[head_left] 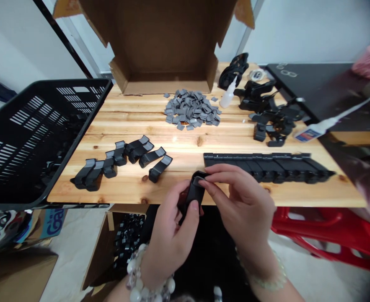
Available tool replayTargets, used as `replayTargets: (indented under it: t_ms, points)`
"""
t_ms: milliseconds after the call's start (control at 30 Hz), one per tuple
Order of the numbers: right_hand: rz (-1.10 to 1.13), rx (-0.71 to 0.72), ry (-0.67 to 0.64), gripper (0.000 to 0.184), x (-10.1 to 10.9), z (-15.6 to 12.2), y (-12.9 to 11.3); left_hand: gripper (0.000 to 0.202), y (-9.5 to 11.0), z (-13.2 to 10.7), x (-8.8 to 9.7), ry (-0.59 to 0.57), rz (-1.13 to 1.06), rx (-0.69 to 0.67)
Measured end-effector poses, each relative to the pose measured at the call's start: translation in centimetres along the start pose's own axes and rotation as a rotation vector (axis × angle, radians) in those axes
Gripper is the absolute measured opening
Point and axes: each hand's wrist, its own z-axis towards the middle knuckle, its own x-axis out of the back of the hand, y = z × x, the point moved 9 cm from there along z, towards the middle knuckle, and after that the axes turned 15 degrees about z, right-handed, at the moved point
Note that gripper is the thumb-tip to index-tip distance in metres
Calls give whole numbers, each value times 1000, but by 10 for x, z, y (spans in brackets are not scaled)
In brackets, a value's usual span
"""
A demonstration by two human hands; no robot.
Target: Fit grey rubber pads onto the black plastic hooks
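Observation:
My left hand (pixel 175 228) is closed around a black curved plastic clip (pixel 195 193), held at the table's front edge. My right hand (pixel 243 201) pinches a small grey pad (pixel 198 179) at the clip's upper end, with thumb and forefinger touching it there. To the left on the table lie several similar black clips (pixel 153 157), with grey pads on their upturned ends. A tight row of black clips (pixel 275 165) sits beyond my right hand. A heap of loose grey pads (pixel 191 109) is at the back middle.
A black plastic basket (pixel 40 188) stands at the left. An open cardboard box (pixel 169 84) is behind the heap. Two glue bottles, one white (pixel 228 95) and one labelled (pixel 313 131), stand or lie among black parts (pixel 275 119). A red stool (pixel 323 230) is below right.

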Motion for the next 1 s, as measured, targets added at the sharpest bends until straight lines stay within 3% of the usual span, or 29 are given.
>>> replayTargets:
  t_ms: [167,500,800,1000]
  points:
    - [27,44,14,17,-1,-2,1,27,1,-1,0,-18,29,20]
    - [234,-285,5,21,6,-2,30,27,0,-2,-3,-42,5,12]
    - [324,-510,-268,8,-14,0,43,28,-3,-5,-2,-35,69,14]
    - [407,-565,-337,16,-23,-2,48,27,-6,-5,1,-4,162,22]
